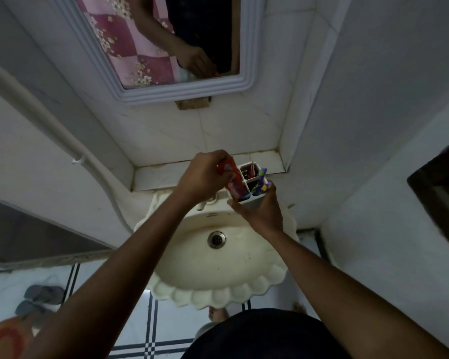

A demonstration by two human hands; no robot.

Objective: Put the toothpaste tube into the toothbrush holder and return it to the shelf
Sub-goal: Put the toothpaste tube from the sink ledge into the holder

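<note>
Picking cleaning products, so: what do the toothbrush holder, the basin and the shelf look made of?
Toothbrush holder: likely white plastic, thin smooth divider walls.
Basin: probably glazed ceramic, glossy cream, moulded scalloped rim, though plastic is possible.
Shelf: white tile, judging by the grout lines and faint sheen.

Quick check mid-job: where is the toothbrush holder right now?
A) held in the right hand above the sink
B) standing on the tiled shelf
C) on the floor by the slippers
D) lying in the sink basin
A: the right hand grips the toothbrush holder from below, above the sink, while the left hand feeds the toothpaste tube into it.
</note>
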